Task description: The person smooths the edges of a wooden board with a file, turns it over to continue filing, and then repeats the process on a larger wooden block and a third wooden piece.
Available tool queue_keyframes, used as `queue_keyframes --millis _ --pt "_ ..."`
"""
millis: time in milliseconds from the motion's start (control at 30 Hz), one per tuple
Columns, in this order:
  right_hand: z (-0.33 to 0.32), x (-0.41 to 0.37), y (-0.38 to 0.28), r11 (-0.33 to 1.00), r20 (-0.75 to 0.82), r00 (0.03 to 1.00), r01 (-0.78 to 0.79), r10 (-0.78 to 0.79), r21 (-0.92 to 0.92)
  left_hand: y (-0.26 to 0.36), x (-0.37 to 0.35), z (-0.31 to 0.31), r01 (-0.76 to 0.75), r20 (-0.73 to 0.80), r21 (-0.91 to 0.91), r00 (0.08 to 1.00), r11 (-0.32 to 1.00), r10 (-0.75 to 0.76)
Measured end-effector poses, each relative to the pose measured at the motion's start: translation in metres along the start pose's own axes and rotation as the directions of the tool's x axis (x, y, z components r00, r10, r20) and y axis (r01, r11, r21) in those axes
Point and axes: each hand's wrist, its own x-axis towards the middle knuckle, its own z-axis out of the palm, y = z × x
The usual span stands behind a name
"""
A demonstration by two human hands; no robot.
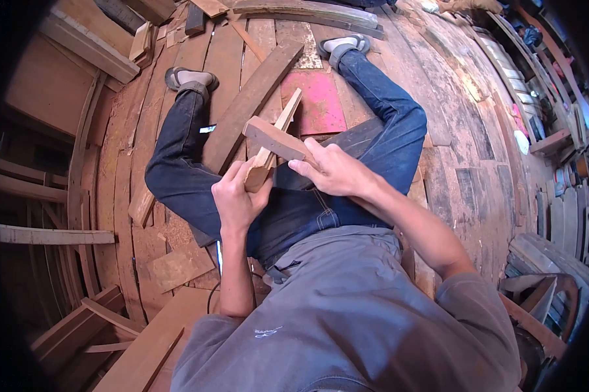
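Note:
My left hand [235, 201] is wrapped round the thick near end of a pale, split strip of wood [285, 119], which tapers away from me between my legs. My right hand [340, 171] grips one end of a flat reddish-brown block [275, 139]. That block lies across the strip in this view, just beyond my left fingers; whether it is wood or a rusty blade I cannot tell. Under both, a long dark plank [252, 108] stretches over the floor between my legs, with a pink board [317, 104] beside it.
I sit on a plank floor [451, 176] strewn with sawdust and offcuts. Timber beams [307, 12] lie beyond my feet. Wooden frames [52, 234] line the left side. Stacked boards [559, 222] and clutter stand at the right. A flat board [157, 340] is near my left elbow.

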Motion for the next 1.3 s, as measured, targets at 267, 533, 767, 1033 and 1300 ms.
queue_keyframes --millis 267,533,767,1033,1300 --pt "0.002 0.040 0.069 0.990 -0.068 0.997 0.017 -0.027 -0.141 -0.004 0.009 -0.010 -0.034 0.059 0.018 0.998 0.999 0.033" --pt "0.020 0.043 0.047 0.980 -0.042 0.999 -0.029 0.020 -0.197 -0.023 0.004 -0.029 -0.044 0.128 -0.029 0.991 0.999 0.048" --pt "0.024 0.031 -0.009 0.987 0.049 0.993 0.108 -0.103 -0.117 -0.036 0.004 -0.034 -0.078 0.106 -0.036 0.991 0.996 0.081" --pt "0.014 0.088 0.069 0.961 -0.055 0.995 -0.089 0.078 -0.262 -0.029 0.003 -0.036 0.003 0.142 -0.031 0.990 1.000 0.002" --pt "0.022 0.042 0.002 0.979 0.081 0.992 0.110 -0.097 -0.174 -0.028 0.002 -0.033 -0.004 0.131 -0.031 0.991 1.000 0.008"
